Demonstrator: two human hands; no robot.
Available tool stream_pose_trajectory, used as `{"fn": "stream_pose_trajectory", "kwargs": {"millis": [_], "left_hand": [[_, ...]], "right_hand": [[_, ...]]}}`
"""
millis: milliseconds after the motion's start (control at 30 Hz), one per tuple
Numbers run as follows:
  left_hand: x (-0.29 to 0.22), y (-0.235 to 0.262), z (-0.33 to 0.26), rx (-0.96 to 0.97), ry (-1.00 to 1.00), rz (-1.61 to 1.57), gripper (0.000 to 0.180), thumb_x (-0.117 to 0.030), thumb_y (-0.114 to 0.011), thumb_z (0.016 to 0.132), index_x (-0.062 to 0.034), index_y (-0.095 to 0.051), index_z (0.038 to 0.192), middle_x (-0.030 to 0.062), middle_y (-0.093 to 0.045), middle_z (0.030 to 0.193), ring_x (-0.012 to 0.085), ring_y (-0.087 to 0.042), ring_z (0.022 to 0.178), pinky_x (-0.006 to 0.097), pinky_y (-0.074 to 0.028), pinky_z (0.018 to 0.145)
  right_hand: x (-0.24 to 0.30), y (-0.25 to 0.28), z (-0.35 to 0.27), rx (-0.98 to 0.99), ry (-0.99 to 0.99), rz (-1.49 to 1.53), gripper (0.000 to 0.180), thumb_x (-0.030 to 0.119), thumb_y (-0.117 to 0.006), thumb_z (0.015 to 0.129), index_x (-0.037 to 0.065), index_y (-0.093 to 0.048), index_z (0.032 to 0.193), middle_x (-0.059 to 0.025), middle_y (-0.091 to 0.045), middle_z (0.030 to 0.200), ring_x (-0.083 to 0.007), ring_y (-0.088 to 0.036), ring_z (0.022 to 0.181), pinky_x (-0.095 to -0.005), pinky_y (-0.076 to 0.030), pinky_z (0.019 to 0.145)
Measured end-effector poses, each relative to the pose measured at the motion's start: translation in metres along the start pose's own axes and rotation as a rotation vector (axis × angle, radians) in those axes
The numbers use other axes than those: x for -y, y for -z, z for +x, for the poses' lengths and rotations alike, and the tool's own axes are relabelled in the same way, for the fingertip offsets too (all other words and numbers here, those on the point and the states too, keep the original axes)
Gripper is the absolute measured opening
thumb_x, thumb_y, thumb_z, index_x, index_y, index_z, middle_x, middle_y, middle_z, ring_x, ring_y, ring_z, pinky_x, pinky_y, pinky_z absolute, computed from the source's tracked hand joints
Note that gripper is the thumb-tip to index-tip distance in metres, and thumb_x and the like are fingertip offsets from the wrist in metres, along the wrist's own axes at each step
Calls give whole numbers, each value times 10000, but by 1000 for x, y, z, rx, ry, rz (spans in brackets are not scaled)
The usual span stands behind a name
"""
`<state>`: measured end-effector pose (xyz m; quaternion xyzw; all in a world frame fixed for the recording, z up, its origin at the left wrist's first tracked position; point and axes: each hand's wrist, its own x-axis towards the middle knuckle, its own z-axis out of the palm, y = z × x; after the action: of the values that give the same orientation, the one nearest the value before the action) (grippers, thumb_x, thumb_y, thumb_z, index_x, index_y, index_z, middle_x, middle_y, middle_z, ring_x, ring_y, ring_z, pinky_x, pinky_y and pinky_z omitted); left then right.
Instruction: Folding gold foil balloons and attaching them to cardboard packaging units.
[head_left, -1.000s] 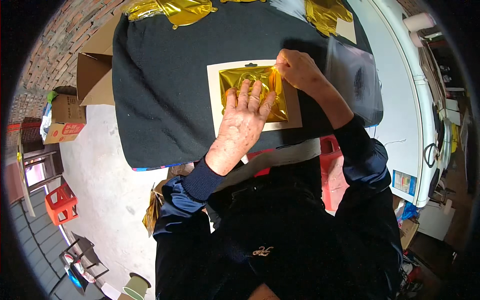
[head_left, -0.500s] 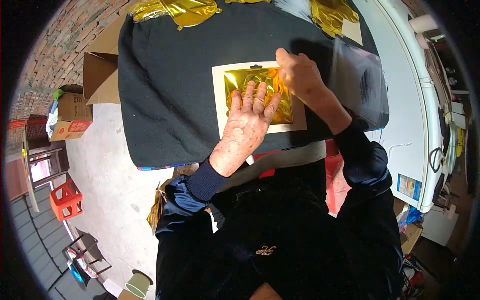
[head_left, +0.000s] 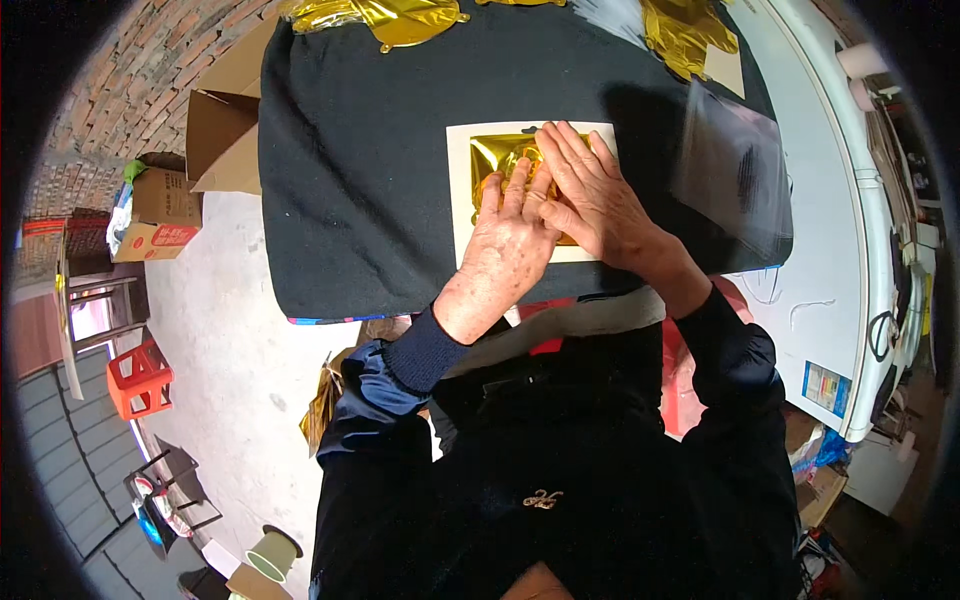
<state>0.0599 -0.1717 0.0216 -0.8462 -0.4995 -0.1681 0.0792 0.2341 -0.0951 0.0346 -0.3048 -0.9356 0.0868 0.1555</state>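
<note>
A gold foil sheet (head_left: 492, 155), shiny and creased, lies on a pale card (head_left: 459, 200) with a hanging slot at its top edge. The card rests on a black cloth-covered table (head_left: 350, 170) right in front of me. My left hand (head_left: 508, 238) presses down on the foil, fingers stretched and a little apart. Flat over the card's right half is my right hand (head_left: 597, 195), its fingers extended and its thumb next to the left hand's fingers. Both palms hide much of the foil. Neither hand grips anything.
Gold foil pieces (head_left: 410, 20) lie along the table's far edge, with more gold foil (head_left: 685, 35) at the far right. A stack of clear plastic bags (head_left: 735, 170) sits at the right. Cardboard boxes (head_left: 165, 212), a red stool (head_left: 140, 380) and a green bin (head_left: 272, 553) stand left.
My right hand has come down from a curled pose above the card's right edge and now lies flat on it. My left hand stays on the foil. The whole view has shifted slightly.
</note>
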Motion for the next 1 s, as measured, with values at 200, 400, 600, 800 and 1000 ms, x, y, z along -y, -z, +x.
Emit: {"fn": "stream_pose_trajectory", "kwargs": {"millis": [200, 400, 600, 800, 1000], "left_hand": [[-3, -6, -4, -24, 66, -82, 349, -169, -630, 880, -16, -726, 1179, 229, -562, 1457, 408, -468, 1419, 589, -310, 1176], [-6, -3, -4, -74, 133, -229, 465, -82, -607, 882, 47, -586, 1329, 244, -545, 1462, 413, -450, 1434, 557, -272, 1217], [-6, 10, -4, -156, 259, -589, 824, -65, -665, 805, 82, -312, 1535, 305, -475, 1481, 436, -399, 1452, 539, -256, 1231], [15, 49, -13, -152, 274, -621, 881, -112, -687, 744, 51, -336, 1536, 312, -454, 1493, 468, -373, 1452, 525, -258, 1235], [69, 59, -49, -73, 257, -243, 374, -140, -638, 955, -99, -681, 1324, 105, -557, 1497, 341, -391, 1481, 541, -214, 1251]], "right_hand": [[0, -3, -1, -2, -11, 12, 711, 368, -383, 1054, -65, -210, 1591, -215, -265, 1657, -345, -187, 1566, -495, -99, 1263], [0, -4, -4, -18, -20, -16, 676, 302, -392, 1047, -64, -218, 1589, -209, -274, 1654, -326, -202, 1563, -476, -99, 1269], [3, -7, -2, -14, 6, -128, 676, 358, -446, 1039, -71, -319, 1546, -226, -309, 1634, -330, -240, 1547, -492, -112, 1257], [8, 0, -2, 5, 0, -142, 706, 364, -512, 1010, -51, -341, 1555, -228, -289, 1645, -338, -225, 1557, -498, -110, 1262], [8, 1, 0, -5, 6, -107, 733, 356, -562, 983, -30, -340, 1566, -255, -296, 1633, -361, -244, 1546, -515, -128, 1254]]}}
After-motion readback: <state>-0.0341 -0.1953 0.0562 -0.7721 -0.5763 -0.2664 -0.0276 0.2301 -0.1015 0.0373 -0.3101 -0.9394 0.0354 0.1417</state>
